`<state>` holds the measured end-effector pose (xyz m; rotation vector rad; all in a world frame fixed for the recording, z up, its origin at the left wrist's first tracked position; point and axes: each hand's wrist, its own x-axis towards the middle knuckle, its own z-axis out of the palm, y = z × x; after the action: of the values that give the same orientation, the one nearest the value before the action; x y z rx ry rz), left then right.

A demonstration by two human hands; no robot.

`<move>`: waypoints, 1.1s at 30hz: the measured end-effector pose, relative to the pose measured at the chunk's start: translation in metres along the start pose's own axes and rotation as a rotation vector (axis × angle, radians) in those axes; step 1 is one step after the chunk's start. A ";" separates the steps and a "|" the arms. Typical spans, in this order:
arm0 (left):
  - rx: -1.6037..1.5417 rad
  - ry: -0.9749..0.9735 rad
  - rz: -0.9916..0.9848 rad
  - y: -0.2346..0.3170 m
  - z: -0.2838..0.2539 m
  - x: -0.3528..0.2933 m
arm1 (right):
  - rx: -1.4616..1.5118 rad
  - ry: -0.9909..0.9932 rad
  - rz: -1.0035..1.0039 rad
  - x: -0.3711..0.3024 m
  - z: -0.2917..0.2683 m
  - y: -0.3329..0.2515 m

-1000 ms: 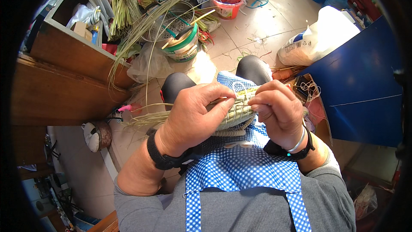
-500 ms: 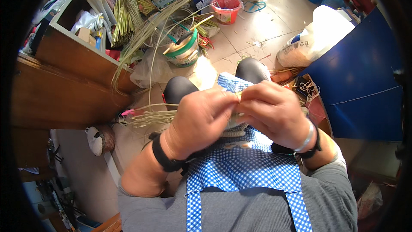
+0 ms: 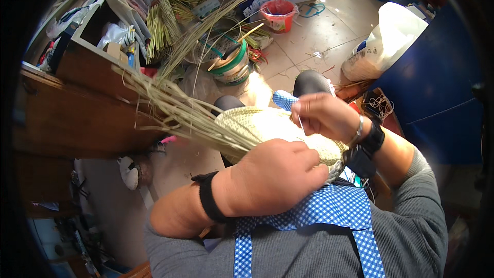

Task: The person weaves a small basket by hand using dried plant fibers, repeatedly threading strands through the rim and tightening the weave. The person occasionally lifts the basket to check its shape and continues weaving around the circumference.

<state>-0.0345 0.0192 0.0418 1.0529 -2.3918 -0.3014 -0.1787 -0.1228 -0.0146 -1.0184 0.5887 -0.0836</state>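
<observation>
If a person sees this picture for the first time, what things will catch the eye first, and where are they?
In the middle, the left hand presses on a pale woven straw piece in the lap, and the right hand pinches a thin strand at its upper edge. Long loose straw ends fan out from the piece toward the upper left. Behind them, on the tiled floor, stands a red bucket.

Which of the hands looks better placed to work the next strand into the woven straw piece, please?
Probably the right hand: it pinches a thin strand at the woven straw piece, while the left hand grips and steadies it.
</observation>
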 end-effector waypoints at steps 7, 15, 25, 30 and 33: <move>-0.492 0.069 -0.446 -0.037 -0.014 -0.017 | 0.366 -0.370 -0.358 0.029 -0.029 -0.012; -0.709 0.177 -0.561 -0.052 -0.016 -0.026 | -1.211 0.080 -0.764 0.001 -0.109 -0.056; -0.758 0.241 -0.567 -0.063 -0.009 -0.028 | -0.585 -0.482 -0.375 -0.053 -0.107 -0.072; -0.728 0.241 -0.559 -0.062 -0.007 -0.022 | -0.021 -0.449 -0.639 0.004 -0.057 -0.052; -0.599 0.202 -0.494 -0.055 -0.009 -0.019 | 0.315 -0.552 -0.480 0.053 -0.025 -0.057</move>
<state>0.0160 -0.0039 0.0209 1.2748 -1.6640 -0.9618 -0.1349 -0.1901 0.0001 -0.8072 -0.1775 -0.2974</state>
